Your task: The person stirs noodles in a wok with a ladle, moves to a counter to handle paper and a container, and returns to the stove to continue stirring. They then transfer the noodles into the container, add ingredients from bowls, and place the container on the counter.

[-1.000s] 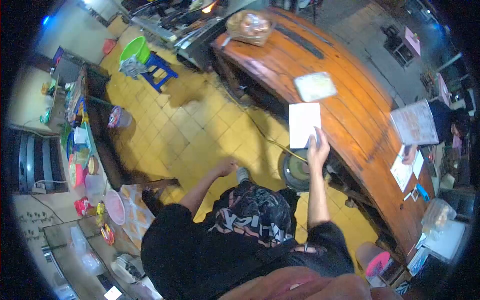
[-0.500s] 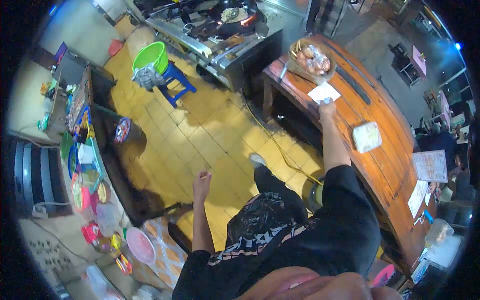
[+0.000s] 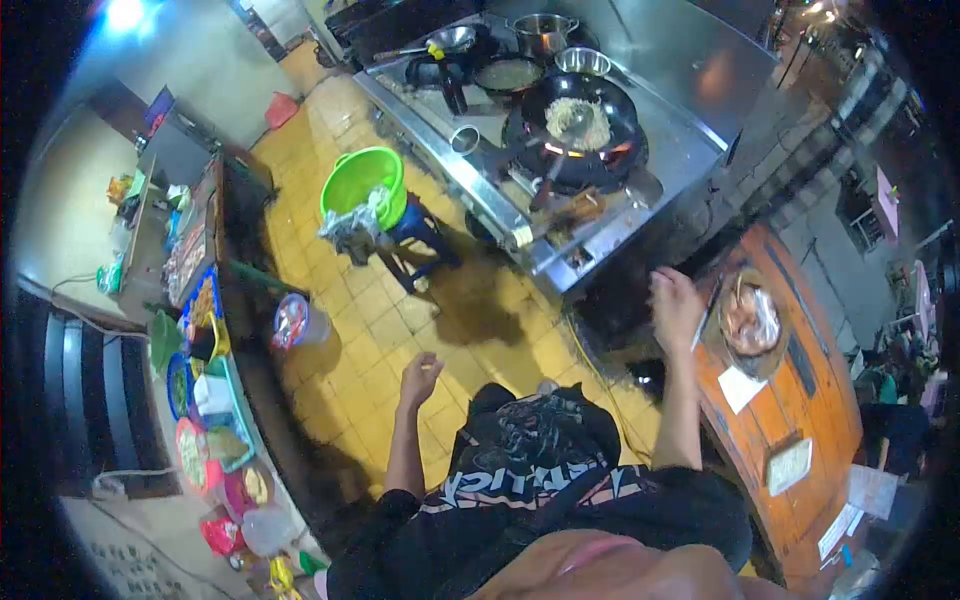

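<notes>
My right hand is raised between the stove and the wooden table, its fingers apart with nothing visible in them. Beyond it, a wok on a lit burner holds pale noodles with a ladle resting in them. My left hand hangs over the yellow tiled floor, fingers loosely curled and touching nothing. A white sheet of paper lies on the table, just below a basket containing plastic-wrapped brownish food.
A green basket with a grey cloth sits on a blue stool. Food containers line the left counter, beside a bucket. A pale tray lies on the table. A yellow hose runs along the floor near the table.
My right hand has left the white paper and lifted toward the stove. My view has shifted forward, bringing more of the stove into sight. The left hand stays low over the floor.
</notes>
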Demonstrator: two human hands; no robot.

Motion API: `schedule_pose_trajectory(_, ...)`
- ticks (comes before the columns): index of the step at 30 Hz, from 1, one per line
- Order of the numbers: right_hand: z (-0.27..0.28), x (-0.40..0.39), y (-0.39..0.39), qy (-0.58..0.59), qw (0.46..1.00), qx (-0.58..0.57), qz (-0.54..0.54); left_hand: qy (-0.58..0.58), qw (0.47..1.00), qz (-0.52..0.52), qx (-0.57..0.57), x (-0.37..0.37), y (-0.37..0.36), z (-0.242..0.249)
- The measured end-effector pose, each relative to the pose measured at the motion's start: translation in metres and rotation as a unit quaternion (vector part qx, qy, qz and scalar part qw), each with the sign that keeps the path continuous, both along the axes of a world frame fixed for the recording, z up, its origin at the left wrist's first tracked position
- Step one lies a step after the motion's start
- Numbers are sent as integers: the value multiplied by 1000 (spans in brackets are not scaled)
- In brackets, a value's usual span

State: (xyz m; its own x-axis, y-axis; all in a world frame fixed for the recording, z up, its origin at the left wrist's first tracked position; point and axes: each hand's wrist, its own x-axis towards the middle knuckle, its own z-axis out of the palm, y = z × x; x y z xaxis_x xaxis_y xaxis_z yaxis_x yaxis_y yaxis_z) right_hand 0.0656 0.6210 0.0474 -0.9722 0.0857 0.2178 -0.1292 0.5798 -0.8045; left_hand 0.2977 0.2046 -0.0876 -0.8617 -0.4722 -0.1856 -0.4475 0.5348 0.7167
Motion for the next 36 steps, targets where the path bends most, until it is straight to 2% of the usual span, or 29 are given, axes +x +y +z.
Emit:
schedule_pose_trajectory(1,2,-32,-51,-44,998,1,37,54,998,-29,8,-32,-18,2)
schedule_pose_trajectory(2,-34,-74,-95,-13,997,26,77,56,998,-32,13,-63,-34,1)
schedule_pose_trajectory(3,-76,-121,-142,-1,990,-85,111,75,995,-42,42,-98,-45,0)
schedule_pose_trajectory(5,-169,-220,-220,-228,931,-279,50,100,991,-59,70,-160,-68,2)
schedule_pose_trajectory(6,-165,-236,-237,-219,933,-283,43,91,989,-102,65,-191,-82,9)
schedule_pose_trajectory(8,-146,-255,-267,-331,798,-500,56,85,982,-160,57,-255,-105,14)
schedule_pose_trajectory(9,-146,-258,-267,-267,898,-348,28,80,980,-173,56,-278,-116,15)
schedule_pose_trajectory(10,-145,-268,-266,-193,964,-184,-7,80,976,-198,45,-313,-131,27)
schedule_pose_trajectory(11,-109,-249,-261,-22,998,56,-34,60,973,-209,72,-340,-135,37)
schedule_pose_trajectory(12,-104,-254,-250,-80,968,231,-58,27,970,-214,110,-347,-131,36)
schedule_pose_trajectory(13,-109,-247,-245,-97,964,236,-69,13,967,-226,119,-357,-130,23)
schedule_pose_trajectory(15,-103,-261,-240,-109,933,339,-49,134,964,-208,100,-426,-127,0)
schedule_pose_trajectory(16,-97,-257,-239,-118,930,344,-58,128,961,-218,109,-449,-119,-10)
schedule_pose_trajectory(18,-53,-238,-246,-172,922,344,42,313,908,-254,-113,-498,-109,-22)
schedule_pose_trajectory(19,-17,-228,-255,-179,921,344,33,312,907,-263,-107,-519,-107,-22)
schedule_pose_trajectory(20,25,-220,-265,-246,900,361,7,145,932,-330,-30,-541,-100,-21)
schedule_pose_trajectory(21,46,-218,-276,-313,872,377,-16,-29,922,-383,48,-558,-92,-22)
schedule_pose_trajectory(22,36,-221,-288,-294,876,378,-50,-36,921,-384,55,-577,-85,-33)
schedule_pose_trajectory(24,-81,-245,-292,-268,901,331,-85,-161,892,-371,200,-607,-77,-67)
schedule_pose_trajectory(25,-117,-256,-290,-224,925,281,-126,-163,891,-373,202,-605,-74,-62)
schedule_pose_trajectory(26,-106,-255,-285,-225,924,280,-128,-245,818,-327,405,-603,-71,-48)
schedule_pose_trajectory(27,-76,-246,-279,-230,926,290,-79,-317,700,-260,585,-596,-70,-36)
schedule_pose_trajectory(28,-34,-231,-273,-237,924,298,-27,-332,749,-219,530,-588,-60,-32)
schedule_pose_trajectory(29,6,-222,-268,-238,923,303,22,-254,831,-196,455,-574,-40,-18)
schedule_pose_trajectory(30,46,-212,-260,-263,908,326,-5,-227,808,-101,533,-549,-21,47)
schedule_pose_trajectory(32,92,-196,-255,-299,891,341,-34,-287,649,-165,685,-531,-24,119)
schedule_pose_trajectory(33,104,-194,-255,-300,896,326,-35,-293,649,-167,682,-534,-30,133)
schedule_pose_trajectory(35,102,-189,-260,-312,897,312,-34,-419,570,-102,699,-537,-45,142)
schedule_pose_trajectory(36,93,-187,-265,-290,914,285,-14,-370,609,-177,679,-550,-55,110)
